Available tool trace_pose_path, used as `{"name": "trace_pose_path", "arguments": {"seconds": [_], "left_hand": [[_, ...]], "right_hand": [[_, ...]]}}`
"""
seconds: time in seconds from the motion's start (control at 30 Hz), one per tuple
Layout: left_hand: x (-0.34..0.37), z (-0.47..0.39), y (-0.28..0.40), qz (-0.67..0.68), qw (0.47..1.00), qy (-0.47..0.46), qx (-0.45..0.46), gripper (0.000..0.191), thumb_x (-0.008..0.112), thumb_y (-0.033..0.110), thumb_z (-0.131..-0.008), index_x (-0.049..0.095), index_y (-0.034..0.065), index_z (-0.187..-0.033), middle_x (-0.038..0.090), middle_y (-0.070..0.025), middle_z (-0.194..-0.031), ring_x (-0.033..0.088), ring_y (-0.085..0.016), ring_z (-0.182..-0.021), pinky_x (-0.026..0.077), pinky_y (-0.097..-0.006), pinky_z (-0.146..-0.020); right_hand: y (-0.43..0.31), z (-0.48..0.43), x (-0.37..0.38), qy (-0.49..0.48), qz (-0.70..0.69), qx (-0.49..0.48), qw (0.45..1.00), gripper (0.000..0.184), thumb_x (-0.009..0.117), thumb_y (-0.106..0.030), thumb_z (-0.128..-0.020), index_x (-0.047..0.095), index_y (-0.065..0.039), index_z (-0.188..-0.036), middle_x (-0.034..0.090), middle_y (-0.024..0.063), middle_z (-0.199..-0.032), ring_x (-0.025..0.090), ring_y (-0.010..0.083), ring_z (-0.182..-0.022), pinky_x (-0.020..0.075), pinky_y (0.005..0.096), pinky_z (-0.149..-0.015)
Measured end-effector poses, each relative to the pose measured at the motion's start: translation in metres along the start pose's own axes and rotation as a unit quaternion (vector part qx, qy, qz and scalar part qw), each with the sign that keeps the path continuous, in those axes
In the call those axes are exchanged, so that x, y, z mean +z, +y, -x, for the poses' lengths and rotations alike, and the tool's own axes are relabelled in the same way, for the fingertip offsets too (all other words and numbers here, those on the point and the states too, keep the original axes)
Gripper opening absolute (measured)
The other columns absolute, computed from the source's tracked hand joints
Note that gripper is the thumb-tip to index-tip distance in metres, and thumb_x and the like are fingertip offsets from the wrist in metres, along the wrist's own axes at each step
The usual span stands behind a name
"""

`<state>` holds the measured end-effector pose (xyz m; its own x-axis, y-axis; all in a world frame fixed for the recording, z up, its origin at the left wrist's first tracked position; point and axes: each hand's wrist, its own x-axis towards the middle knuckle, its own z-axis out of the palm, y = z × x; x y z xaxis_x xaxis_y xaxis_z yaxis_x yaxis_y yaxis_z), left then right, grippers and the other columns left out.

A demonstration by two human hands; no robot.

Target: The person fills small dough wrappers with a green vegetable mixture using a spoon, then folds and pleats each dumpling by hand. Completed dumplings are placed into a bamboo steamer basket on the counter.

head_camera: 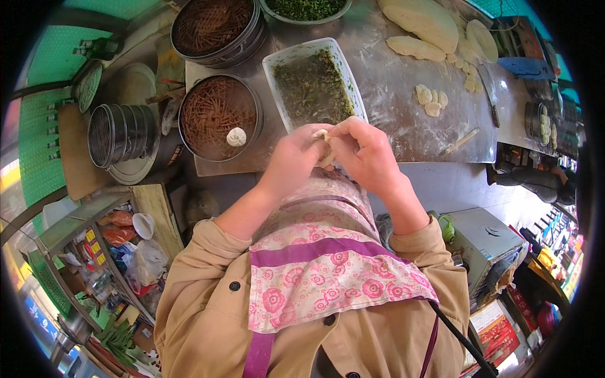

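Note:
My left hand (292,158) cups a small filled dough bun (326,159) in front of the apron. The fingers of my right hand (371,149) pinch the dough's gathered top edge; much of the bun is hidden by both hands. Just beyond them, a white plastic tub (349,82) holds chopped green filling. To the left is a round metal steamer tray (208,106) with a woven brown liner. One pleated white bun (236,137) sits near its lower right side. Several flattened dough pieces (432,100) lie on the floury worktop (392,101) at right.
A short wooden rolling pin (461,141) lies by the worktop's front edge, with a long knife (489,94) farther right. Large dough masses (423,21) rest at the back. Stacked steamers (124,134) stand left; a bowl of chopped greens (307,9) is at the top.

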<state>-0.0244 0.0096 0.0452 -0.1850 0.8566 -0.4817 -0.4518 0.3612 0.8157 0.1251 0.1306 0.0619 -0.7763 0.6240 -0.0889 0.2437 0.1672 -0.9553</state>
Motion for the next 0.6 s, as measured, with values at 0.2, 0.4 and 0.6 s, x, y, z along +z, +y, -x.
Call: {"name": "trace_pose_path", "arguments": {"seconds": [0.2,0.4,0.6], "left_hand": [[-0.006,0.001,0.008,0.044,0.997,-0.066,0.012,0.045,0.045,0.009,-0.104,0.054,-0.0048,-0.146,0.065,-0.0101,-0.132,0.063,-0.015,-0.119,0.050,-0.0319,-0.105],[-0.008,0.005,0.010,0.236,0.968,-0.070,-0.047,0.043,0.045,0.016,-0.108,0.054,-0.0035,-0.144,0.068,-0.0087,-0.127,0.066,-0.016,-0.111,0.054,-0.0320,-0.095],[-0.003,0.010,-0.001,0.129,0.991,-0.024,-0.007,0.033,0.048,0.024,-0.115,0.060,0.0041,-0.138,0.068,-0.0014,-0.109,0.061,-0.008,-0.086,0.049,-0.0258,-0.068]], "right_hand": [[-0.002,-0.001,0.000,0.004,0.082,-0.076,0.994,0.009,0.072,-0.002,-0.092,0.070,0.000,-0.100,0.069,0.0143,-0.086,0.068,0.0272,-0.076,0.0548,0.0371,-0.069],[-0.008,-0.001,0.001,0.028,0.079,-0.074,0.994,0.008,0.073,-0.003,-0.092,0.069,-0.001,-0.099,0.068,0.0128,-0.083,0.067,0.0238,-0.074,0.0535,0.0351,-0.067],[-0.019,0.001,0.003,0.015,0.010,0.000,1.000,0.007,0.072,-0.004,-0.094,0.069,-0.001,-0.099,0.067,0.0113,-0.083,0.065,0.0187,-0.073,0.0522,0.0325,-0.066]]}}
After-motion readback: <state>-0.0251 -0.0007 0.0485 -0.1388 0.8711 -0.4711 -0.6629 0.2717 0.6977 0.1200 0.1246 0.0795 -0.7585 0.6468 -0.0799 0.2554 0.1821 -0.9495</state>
